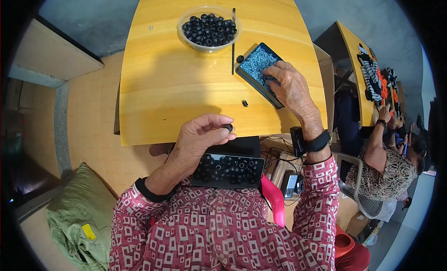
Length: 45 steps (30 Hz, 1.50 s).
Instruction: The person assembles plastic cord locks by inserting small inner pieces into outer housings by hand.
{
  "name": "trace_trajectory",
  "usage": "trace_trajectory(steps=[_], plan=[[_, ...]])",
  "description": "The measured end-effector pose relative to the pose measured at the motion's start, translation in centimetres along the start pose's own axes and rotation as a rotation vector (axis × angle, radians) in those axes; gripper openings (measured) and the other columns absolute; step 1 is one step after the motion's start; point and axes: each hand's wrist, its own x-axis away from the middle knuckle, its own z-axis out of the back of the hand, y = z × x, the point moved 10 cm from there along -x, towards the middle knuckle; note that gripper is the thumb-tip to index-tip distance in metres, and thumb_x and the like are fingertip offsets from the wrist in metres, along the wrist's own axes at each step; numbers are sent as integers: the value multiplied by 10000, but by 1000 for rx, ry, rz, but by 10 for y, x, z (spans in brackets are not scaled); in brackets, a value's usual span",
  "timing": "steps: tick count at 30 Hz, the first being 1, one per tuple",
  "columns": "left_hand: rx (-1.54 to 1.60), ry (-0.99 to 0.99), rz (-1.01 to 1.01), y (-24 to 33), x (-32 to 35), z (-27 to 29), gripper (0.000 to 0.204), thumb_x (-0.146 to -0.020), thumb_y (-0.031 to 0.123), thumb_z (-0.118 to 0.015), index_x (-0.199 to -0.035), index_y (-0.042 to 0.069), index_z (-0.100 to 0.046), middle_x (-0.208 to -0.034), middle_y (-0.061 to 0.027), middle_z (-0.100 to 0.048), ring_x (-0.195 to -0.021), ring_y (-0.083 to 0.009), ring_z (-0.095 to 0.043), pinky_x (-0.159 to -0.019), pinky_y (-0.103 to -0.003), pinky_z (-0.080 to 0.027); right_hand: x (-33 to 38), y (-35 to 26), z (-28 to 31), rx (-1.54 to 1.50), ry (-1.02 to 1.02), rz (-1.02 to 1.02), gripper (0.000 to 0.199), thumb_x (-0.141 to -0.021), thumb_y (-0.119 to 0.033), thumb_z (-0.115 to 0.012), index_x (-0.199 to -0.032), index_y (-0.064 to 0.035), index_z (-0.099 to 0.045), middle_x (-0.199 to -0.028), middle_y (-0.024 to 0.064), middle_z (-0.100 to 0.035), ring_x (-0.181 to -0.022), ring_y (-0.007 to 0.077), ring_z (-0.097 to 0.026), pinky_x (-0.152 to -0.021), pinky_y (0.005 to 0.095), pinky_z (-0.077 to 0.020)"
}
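Note:
My left hand (205, 133) is just past the table's near edge, with thumb and fingers pinching a small round black plastic piece (228, 127). At the right of the table, my right hand (293, 87) bends over a dark rectangular tray (251, 83) full of tiny shiny blue pieces (256, 64). Its curled fingertips are down among them; anything between them is too small to make out. Another tray (226, 184), holding several black round pieces (228, 168), rests on my lap below the left hand.
A clear round tub (209, 49) heaped with black pieces stands at the table's far side, beside a thin black stick (233, 43). Loose black pieces (245, 103) lie near the blue tray. A green sack (81, 215) is at left. Another person (386, 173) sits at a right-hand table.

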Motion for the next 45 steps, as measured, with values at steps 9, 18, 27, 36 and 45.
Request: trace_trajectory(steps=[9,18,27,36,45], plan=[[57,9,24,-3,-4,1,261,-861,39,-649,-1116,2,-610,-987,-69,-641,-913,-158,-652,-824,-239,-512,5,27,6,-371,91,-159,141,-786,-8,-666,-926,-23,-675,-824,93,-643,-788,236,-644,-724,322,-528],[-22,-31,-49,10,-10,-17,276,-869,46,-643,-1139,22,-595,-986,-83,-645,-908,-160,-649,-816,-246,-522,33,46,1,-1134,170,-478,130,-885,-23,-620,-988,28,-680,-837,75,-674,-702,110,-632,-660,213,-531],[151,-138,4,16,-10,-46,285,-890,78,-628,-1167,25,-587,-977,-72,-647,-894,-143,-651,-800,-219,-528,72,-3,7,-1493,166,-508,139,-872,-51,-644,-980,35,-656,-867,98,-660,-692,115,-627,-570,192,-478],[-33,-185,-95,19,-9,-60,300,-895,102,-630,-1185,33,-593,-960,-40,-644,-902,-132,-638,-810,-231,-506,99,-35,25,-1384,200,-385,137,-846,26,-650,-983,42,-645,-839,81,-665,-722,119,-650,-652,233,-546],[390,-318,127,0,-7,-72,359,-989,231,-491,-1225,-37,-523,-997,-99,-667,-873,-127,-665,-723,-191,-534,111,-32,27,-1396,234,-414,116,-863,2,-640,-974,35,-650,-809,76,-662,-700,117,-646,-635,228,-540]])
